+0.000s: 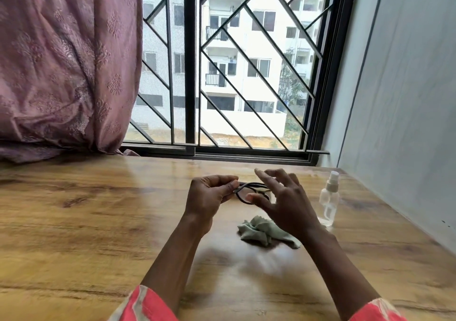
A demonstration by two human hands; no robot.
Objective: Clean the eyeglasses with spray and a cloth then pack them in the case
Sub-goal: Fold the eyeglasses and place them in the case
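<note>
Black-framed eyeglasses (249, 190) are held above the wooden table (86, 222). My left hand (209, 197) pinches their left end between thumb and fingers. My right hand (283, 202) hovers over the right half of the frame with fingers spread, hiding that part; whether it touches the frame I cannot tell. A crumpled pale green cloth (264, 230) lies on the table just below my right hand, partly hidden by the wrist. A clear spray bottle (329, 197) with a white cap stands upright to the right. No case is in view.
A barred window (222, 74) runs along the table's far edge. A mauve curtain (61, 61) hangs at the far left and drapes onto the table. A grey wall (407, 98) borders the right side, close to the bottle.
</note>
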